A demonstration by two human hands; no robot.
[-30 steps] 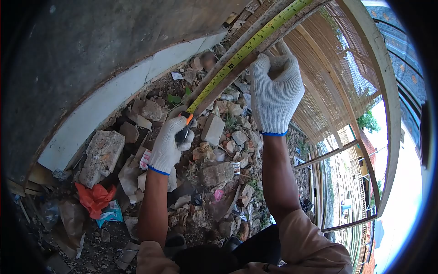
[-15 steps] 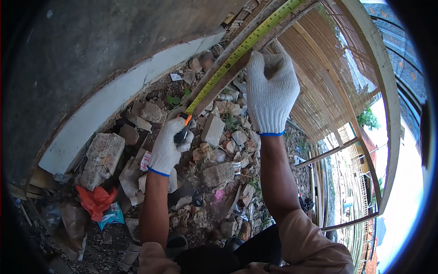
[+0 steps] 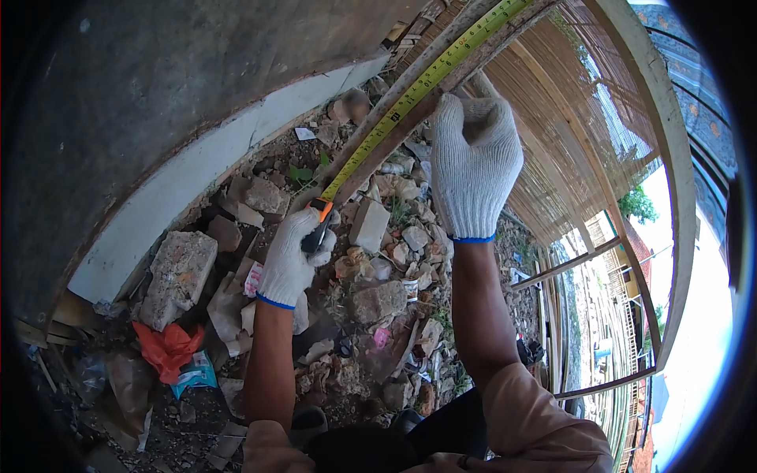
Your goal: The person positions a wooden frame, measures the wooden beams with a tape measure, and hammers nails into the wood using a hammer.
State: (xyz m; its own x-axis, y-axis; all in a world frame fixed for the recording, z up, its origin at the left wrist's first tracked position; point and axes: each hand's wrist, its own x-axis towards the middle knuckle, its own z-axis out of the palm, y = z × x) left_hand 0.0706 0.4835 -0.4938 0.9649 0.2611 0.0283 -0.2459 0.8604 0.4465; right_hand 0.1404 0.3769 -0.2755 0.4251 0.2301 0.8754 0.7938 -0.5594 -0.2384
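left hand (image 3: 289, 254) gripping one tape measure (image 3: 411, 98) along one beam (image 3: 379, 147), right hand (image 3: 476, 169) curled, hold unclear

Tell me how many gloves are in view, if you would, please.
2: one glove on the left hand, which holds the tape measure, and one on the right hand, near the wooden beam. Others could be hidden in the rubble.

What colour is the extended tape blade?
Tape blade: yellow, with dark markings; best seen in the head view.
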